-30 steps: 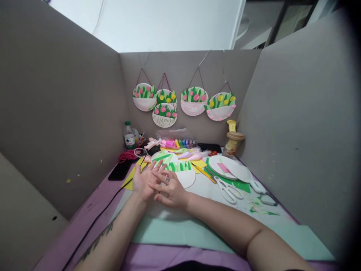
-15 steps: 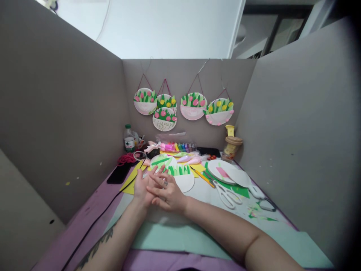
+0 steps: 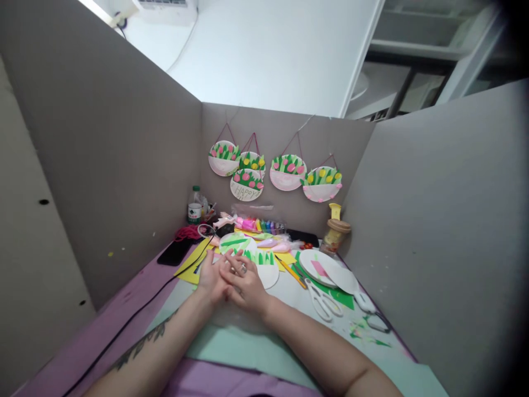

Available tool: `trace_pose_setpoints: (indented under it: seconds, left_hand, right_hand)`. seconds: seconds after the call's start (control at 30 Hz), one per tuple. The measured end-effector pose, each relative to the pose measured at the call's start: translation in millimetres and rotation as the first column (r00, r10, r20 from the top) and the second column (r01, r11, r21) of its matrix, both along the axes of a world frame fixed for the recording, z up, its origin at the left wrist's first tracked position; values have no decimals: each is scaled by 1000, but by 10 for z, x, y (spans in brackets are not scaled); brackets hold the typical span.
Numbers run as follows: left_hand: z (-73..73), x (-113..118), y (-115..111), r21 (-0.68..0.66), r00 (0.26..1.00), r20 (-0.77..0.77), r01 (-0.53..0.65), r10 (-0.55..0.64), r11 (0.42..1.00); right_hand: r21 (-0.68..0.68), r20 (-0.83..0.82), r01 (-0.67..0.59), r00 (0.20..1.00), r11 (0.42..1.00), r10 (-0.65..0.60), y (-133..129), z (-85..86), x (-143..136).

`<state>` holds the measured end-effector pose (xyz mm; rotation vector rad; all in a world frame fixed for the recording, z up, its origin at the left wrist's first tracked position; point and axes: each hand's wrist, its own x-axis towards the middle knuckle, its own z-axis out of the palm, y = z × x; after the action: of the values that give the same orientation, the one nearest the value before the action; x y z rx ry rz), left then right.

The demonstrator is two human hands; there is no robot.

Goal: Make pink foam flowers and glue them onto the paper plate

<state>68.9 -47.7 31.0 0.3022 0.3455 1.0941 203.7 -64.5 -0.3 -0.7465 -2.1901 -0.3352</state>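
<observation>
My left hand [image 3: 211,278] is palm up with its fingers extended, over the near side of the paper-covered table. Across its palm lies my right hand [image 3: 247,284], palm down, its fingers stretched out and a ring on one of them. The two hands touch; whether anything small sits between them is hidden. Just behind them is a white half paper plate [image 3: 268,274] with green paper leaves along its straight edge. Beyond that lies another white plate [image 3: 225,242] bearing green strips.
At right are white scissors [image 3: 323,300], a yellow utility knife [image 3: 294,274], stacked white plates [image 3: 308,267] and green scraps [image 3: 363,333]. A black phone [image 3: 176,252] and a cable [image 3: 136,325] lie left. Decorated plates [image 3: 288,179] hang on the back panel between grey side walls.
The camera view has tilted and shifted, so the scene sits lower and turned. My right hand's fingers have moved slightly over my left palm; the two hands remain together.
</observation>
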Motion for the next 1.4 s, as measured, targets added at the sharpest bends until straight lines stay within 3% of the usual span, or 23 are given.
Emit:
trace_pose_setpoints:
  seconds: [0.2,0.47,0.73,1.07,1.23,1.4]
  left_hand:
    - [-3,12,7,-16,987,-88,-138,136,990]
    - [52,68,-112,-42,991,-91,-105,101,994]
    - [-48,65,-67,-8,987,-106,-121,120,993]
    - [-21,87,-85,-28,989,-112,-104,101,994]
    - [9,50,-99,-20,998,-69,-2,0,1000]
    - [29,59,-100,39,993,-6,-115,115,993]
  right_hand:
    - [-3,18,-51,999,999,52,-62,-51,-24]
    - [-113,37,42,999,993,-38,-76,-82,15]
    - [-140,24,33,999,990,-30,-118,-163,7]
    - [-73,-5,-41,999,997,40,-122,-123,-21]
    - [-45,-79,27,996,999,-30,-37,-116,19]
    - [-64,-17,-38,999,997,37,-60,-102,53]
